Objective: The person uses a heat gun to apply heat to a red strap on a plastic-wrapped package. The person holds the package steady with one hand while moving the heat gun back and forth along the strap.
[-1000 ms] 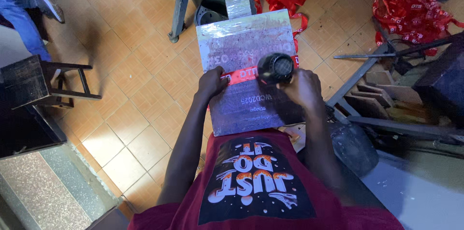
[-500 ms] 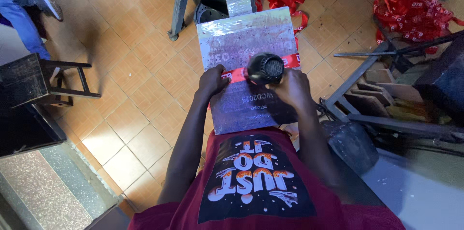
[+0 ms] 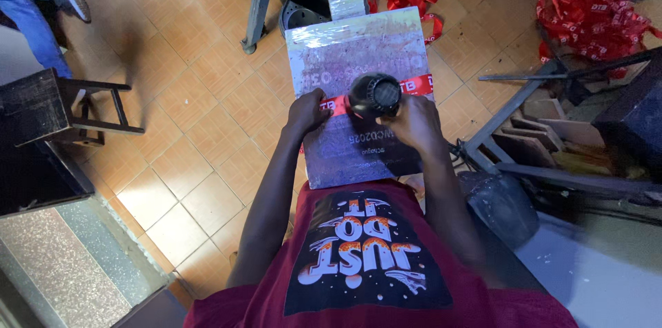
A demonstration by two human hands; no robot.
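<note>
Closest in, a maroon shirt (image 3: 372,266) with a bold graphic, both forearms reaching forward over it. Just beyond, resting against the lap, the plastic-wrapped grey board (image 3: 358,45), tilted away and faintly marked with faded print.

Across the board's middle, the red ribbon (image 3: 414,84), stretched flat from edge to edge. Left hand (image 3: 308,111) down on the ribbon's left end, fingers curled over it; pinching or merely pinning, cannot tell from here. Right hand (image 3: 414,123) clenched around the handle of the black round tool (image 3: 374,93), its dark circular face turned up toward the camera, body sitting right on the ribbon.

And there's the change: slid left since a second ago, that tool, from near the board's right-hand part to about centre, right hand trailing along with it. Closes the gap to the left hand, now just beside the tool. Leaves more of the ribbon's right stretch uncovered, with pale lettering showing on the red. Left hand holding the same spot throughout. Looks like a steady pass along the strip, right to left, roughly halfway over.

Further out, orange-brown tiled floor (image 3: 193,59), a dark wooden stool (image 3: 41,111) off to the left, a blue-grey metal leg (image 3: 258,4) ahead. Farthest, loose heaps of red ribbon (image 3: 586,11) piled at top right.
</note>
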